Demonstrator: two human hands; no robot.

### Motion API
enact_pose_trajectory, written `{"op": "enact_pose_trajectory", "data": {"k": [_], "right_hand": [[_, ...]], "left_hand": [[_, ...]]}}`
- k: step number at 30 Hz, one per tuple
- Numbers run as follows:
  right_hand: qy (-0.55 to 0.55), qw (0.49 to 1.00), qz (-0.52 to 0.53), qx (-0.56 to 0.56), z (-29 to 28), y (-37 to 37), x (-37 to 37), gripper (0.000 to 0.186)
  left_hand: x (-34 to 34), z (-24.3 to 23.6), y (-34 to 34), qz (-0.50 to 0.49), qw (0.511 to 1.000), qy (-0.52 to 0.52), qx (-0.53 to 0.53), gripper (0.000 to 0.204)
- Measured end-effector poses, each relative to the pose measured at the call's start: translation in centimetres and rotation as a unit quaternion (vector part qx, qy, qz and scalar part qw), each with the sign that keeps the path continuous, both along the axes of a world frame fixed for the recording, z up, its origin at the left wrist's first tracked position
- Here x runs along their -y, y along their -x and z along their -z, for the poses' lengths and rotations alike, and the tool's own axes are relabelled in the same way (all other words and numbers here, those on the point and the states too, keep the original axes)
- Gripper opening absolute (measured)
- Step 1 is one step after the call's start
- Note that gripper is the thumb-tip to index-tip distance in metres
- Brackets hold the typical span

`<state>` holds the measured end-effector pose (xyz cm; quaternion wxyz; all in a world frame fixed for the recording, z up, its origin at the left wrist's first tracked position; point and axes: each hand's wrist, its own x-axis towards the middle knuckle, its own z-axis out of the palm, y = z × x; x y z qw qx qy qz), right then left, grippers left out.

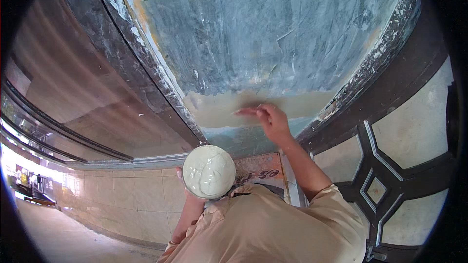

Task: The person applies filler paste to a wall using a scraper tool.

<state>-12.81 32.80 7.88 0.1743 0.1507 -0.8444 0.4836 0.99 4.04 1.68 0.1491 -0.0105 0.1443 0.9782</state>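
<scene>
bowl (pixel 209 171) below wall (pixel 253 34) (left), gate (pixel 390 175) right

Round bowl (pixel 209 171) of white putty; seemingly full

Left hand (pixel 181 174) almost wholly hidden beneath the round white putty-filled bowl (pixel 209 171); blade of the tool in the right hand (pixel 269 119) motion-blurred, its shape indistinct.

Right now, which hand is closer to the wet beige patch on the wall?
Right. The right hand presses against the beige patch itself, while the left hand stays below it, under the bowl of putty.
</scene>
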Motion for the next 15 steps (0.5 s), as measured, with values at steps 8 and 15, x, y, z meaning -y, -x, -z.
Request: {"op": "enact_pose_trajectory", "data": {"k": [8, 15], "right_hand": [[0.132, 0.972, 0.069, -0.182, -9.1, 0.8, 0.2, 0.025], [-0.084, 0.992, 0.023, -0.093, 0.6, 0.7, 1.8, 0.009]], "left_hand": [[1.2, 0.7, -0.2, -0.042, 0.996, 0.065, 0.043, 0.12], [1.9, -1.4, 0.3, -0.045, 0.999, 0.022, 0.013, 0.114]]}}
